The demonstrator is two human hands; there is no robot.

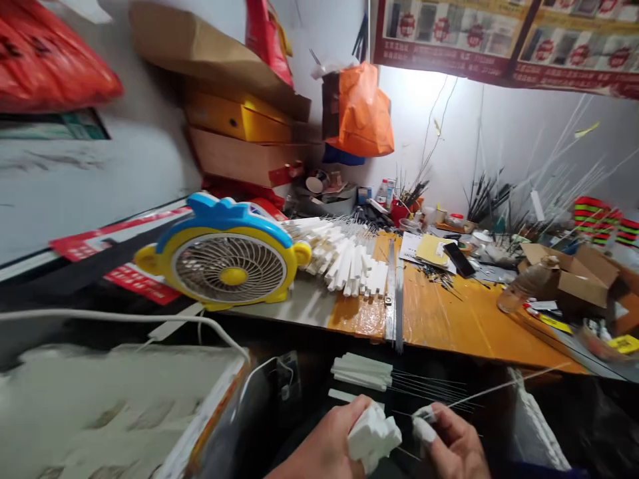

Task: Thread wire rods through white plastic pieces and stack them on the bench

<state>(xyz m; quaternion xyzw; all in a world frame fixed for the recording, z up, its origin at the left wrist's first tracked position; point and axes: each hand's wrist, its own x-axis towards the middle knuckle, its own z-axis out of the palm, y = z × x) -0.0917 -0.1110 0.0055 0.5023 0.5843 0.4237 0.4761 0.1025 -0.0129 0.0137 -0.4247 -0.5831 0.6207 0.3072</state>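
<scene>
My left hand [342, 429] is closed around a white, blocky, foam-like piece [374, 436] at the bottom centre. To its right, my right hand [456, 442] pinches a thin pale rod [504, 389] that slants up to the right. White wraps cover the tips of its thumb and forefinger. A fine wire shows in the gap between the hands, but where it ends is hidden. Just beyond them lies a bundle of white sticks [362, 371] with thin wires pointing right. A single white stick [349, 396] rests in front of that bundle.
A blue and yellow fan [232, 259] stands at the table's left, beside a heap of white wired sticks [349, 263]. Metal strips [394, 286] lie across the orange tabletop [449, 319]. A phone [459, 259], plastic bottle [526, 286] and cardboard box [584, 279] are farther right. A white foam box [124, 379] sits lower left.
</scene>
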